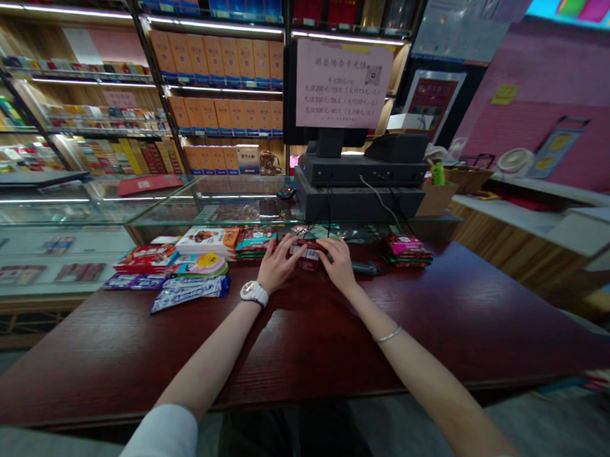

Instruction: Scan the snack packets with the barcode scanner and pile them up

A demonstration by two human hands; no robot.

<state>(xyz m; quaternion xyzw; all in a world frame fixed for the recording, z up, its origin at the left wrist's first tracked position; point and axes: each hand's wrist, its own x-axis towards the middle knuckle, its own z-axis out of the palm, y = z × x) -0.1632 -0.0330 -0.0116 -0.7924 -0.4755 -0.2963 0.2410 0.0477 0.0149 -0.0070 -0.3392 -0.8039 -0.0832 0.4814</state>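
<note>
Head view, looking forward and down across a shop counter. Both arms reach out from the near side, and the left hand (278,264) and right hand (340,264) meet towards the far part of a dark red wooden tabletop (291,348). Between them lies a small red packet (308,244), with a pale card (310,255) just nearer. The fingers (286,245) of both hands are curved and parted, their tips at or on the packet. Neither hand looks tightly clenched, but a grip cannot be told at this size. The raised palms and close fingertips suit careful handling of so small an item.

A white wristwatch (255,293) circles the left wrist, and a thin bracelet (387,335) circles the right forearm. To the left lie snack packets (146,257) and foil-wrapped bars (190,294). To the right sit a stack of pink packets (407,250) and, just beside the right hand, a dark oblong device (364,267). Far off, a cash register (359,184) stands on a glass display case (210,208).
</note>
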